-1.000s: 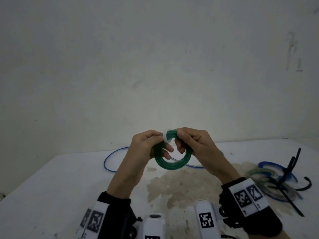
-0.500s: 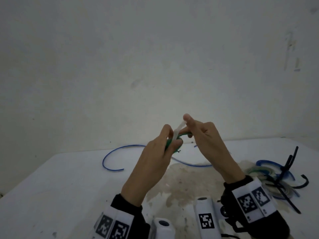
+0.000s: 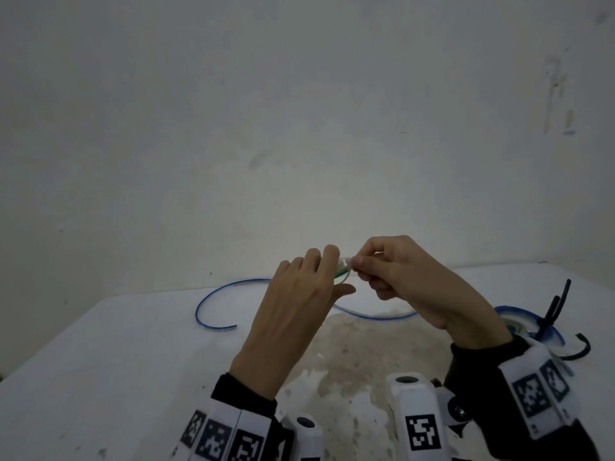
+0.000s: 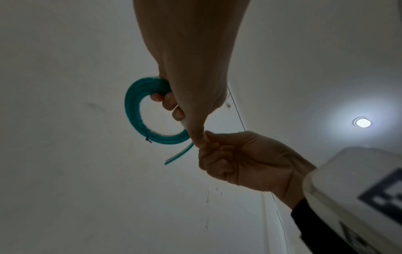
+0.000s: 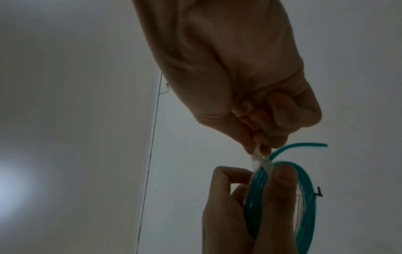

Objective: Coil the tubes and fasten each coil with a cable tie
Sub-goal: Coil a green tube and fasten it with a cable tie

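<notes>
Left hand [image 3: 299, 304] raised above surface [image 3: 116, 361], fingers and thumb curled round green tube coil [image 4: 139, 116], gripping it. Right hand [image 3: 399, 277] touching left, pinching tail of white cable tie [image 5: 261, 159] wrapped over coil's top. Short free tube end sticks out beside tie. Loose blue tube [image 3: 213, 297] lies on surface behind hands. Finished coils [image 3: 519, 322] with black ties at right edge.
</notes>
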The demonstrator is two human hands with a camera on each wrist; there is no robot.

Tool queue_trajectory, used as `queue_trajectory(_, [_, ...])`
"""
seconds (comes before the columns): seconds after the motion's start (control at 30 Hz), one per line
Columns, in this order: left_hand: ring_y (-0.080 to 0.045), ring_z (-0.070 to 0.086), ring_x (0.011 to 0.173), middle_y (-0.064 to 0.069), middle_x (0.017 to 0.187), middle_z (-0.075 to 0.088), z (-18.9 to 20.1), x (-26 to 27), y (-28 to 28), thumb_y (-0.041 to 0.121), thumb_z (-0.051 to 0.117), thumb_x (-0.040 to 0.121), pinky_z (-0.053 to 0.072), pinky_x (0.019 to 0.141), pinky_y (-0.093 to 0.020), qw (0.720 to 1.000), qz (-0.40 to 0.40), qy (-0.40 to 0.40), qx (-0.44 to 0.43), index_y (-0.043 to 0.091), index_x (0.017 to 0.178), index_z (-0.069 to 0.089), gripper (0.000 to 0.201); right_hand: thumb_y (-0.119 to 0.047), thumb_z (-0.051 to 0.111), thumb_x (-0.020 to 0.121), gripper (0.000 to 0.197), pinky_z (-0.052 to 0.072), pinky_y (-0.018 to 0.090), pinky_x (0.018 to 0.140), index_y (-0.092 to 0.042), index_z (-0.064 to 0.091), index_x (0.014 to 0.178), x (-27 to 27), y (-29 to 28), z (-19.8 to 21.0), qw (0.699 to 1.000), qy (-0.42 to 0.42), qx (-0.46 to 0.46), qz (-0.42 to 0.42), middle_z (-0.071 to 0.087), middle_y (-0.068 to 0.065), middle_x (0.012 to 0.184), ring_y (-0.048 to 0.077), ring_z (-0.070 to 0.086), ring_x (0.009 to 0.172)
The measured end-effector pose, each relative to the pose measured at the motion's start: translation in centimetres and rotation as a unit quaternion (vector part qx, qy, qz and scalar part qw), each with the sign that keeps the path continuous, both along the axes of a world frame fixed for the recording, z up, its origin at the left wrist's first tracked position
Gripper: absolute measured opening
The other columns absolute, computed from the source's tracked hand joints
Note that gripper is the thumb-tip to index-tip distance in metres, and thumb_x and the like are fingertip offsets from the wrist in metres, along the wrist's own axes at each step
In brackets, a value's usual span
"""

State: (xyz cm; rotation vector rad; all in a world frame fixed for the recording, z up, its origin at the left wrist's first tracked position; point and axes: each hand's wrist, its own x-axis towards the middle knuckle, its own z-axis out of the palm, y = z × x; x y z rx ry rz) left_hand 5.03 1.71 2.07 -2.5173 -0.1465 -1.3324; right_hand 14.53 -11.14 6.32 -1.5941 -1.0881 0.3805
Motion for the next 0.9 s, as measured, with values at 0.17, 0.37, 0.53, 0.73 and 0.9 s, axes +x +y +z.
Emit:
queue_trajectory(0.17, [-0.014,0.039,0.053,0.010,0.066,0.040,0.6,-1.1,-0.3,0.046,0.024,0.089,0.031,0.050,-0.024,0.978,-0.063,0.070,-0.188,0.017,0.087,0.031,0.030,-0.003,0.048,0.093,0.024,0.021,0.019,0.039,-0.001,0.054,0.070,-0.1,0.4,-0.1,1.000,0.018,-0.004,-0.021,0.032,-0.004,0.043,0.010,0.022,0.039])
queue_trajectory(0.37, [-0.006,0.023,0.041,0.011,0.050,0.033,0.5,-0.8,0.4,0.037,0.034,0.092,0.015,0.040,-0.014,0.994,-0.041,0.017,-0.099,0.004,0.096,0.052,0.038,0.000,0.049,0.092,0.021,0.016,0.020,0.039,0.001,0.055,0.071,-0.5,0.4,0.2,0.998,0.062,0.030,0.000,0.024,-0.005,0.042,0.010,0.016,0.040])
queue_trajectory(0.53, [-0.016,0.051,0.045,-0.001,0.064,0.064,-0.3,-0.5,0.9,0.031,0.040,0.091,0.043,0.042,-0.022,0.997,-0.066,-0.024,0.010,0.015,0.120,0.046,0.033,-0.002,0.050,0.092,0.018,0.017,0.020,0.040,0.005,0.058,0.077,-1.4,0.6,0.1,0.997,0.062,0.037,0.020,0.023,-0.004,0.044,0.010,0.017,0.040])
queue_trajectory(0.73, [-0.024,0.051,0.041,-0.006,0.058,0.063,-0.1,-1.4,1.4,0.037,0.044,0.094,0.046,0.039,-0.033,0.985,-0.137,-0.090,-0.062,0.025,0.107,0.051,0.019,-0.003,0.050,0.091,0.025,0.021,0.017,0.039,-0.005,0.051,0.067,-2.0,0.6,0.4,0.999,0.038,0.026,0.028,0.027,-0.006,0.042,0.009,0.019,0.038])
queue_trajectory(0.9, [-0.024,0.057,0.049,-0.006,0.063,0.065,0.3,-1.9,1.4,0.035,0.052,0.091,0.048,0.045,-0.036,0.973,-0.169,-0.096,-0.129,0.029,0.103,0.055,0.014,0.000,0.048,0.090,0.027,0.019,0.018,0.040,-0.005,0.047,0.064,-2.1,0.2,0.8,0.998,0.055,0.019,0.035,0.027,-0.004,0.045,0.010,0.020,0.040])
